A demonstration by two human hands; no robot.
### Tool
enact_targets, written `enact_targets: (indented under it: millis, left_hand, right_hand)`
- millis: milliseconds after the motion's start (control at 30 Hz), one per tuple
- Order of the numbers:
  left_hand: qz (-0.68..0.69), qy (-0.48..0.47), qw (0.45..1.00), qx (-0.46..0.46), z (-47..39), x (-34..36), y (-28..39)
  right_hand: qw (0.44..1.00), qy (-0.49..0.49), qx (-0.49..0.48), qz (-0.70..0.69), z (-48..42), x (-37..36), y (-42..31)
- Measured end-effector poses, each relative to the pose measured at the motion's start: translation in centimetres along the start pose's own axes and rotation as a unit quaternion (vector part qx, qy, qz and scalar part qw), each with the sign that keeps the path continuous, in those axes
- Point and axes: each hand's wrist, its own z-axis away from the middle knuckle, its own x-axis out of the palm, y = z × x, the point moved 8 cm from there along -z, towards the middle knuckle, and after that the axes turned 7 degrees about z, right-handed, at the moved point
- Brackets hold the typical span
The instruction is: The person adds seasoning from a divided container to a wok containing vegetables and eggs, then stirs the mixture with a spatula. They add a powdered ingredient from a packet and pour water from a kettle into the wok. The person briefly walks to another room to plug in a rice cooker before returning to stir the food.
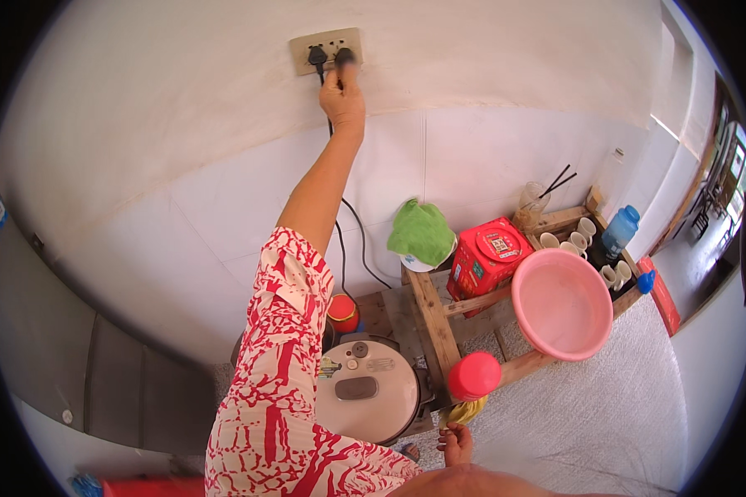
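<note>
My left hand [343,102] reaches high up the wall, its fingers closed on a black plug [345,58] at the wall socket [300,56]. Beside it a second black plug [317,56] sits in the same socket, its cord running down the wall. Low in the picture, my right hand [455,442] hangs with curled fingers beside a yellow cloth [469,410], below a pink-red container [475,376]; whether it touches the cloth I cannot tell. A pressure cooker [373,407] with a beige lid stands beneath my left arm.
A wooden rack [428,304] bears a pink basin [562,304], a red tin [488,251], several mugs [586,230] and a blue bottle [620,231]. A green cloth [419,233] lies by the wall. A dark grey appliance or cabinet [115,373] stands at left.
</note>
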Motion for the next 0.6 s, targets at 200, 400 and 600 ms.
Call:
enact_targets:
  millis: [200,400,600]
  left_hand:
    - [-0.037,0.034,0.999,0.008,0.5,-0.2,1.3]
    - [-0.053,0.048,0.997,0.030,0.4,-0.1,1.8]
    - [-0.021,0.051,0.998,0.015,0.9,1.0,1.5]
  right_hand:
    - [0.998,0.012,0.054,0.023,-0.2,-1.1,0.7]
    - [0.998,0.003,0.060,0.027,0.6,-0.8,-0.9]
    - [0.997,-0.011,0.070,0.026,0.4,-0.7,-0.9]
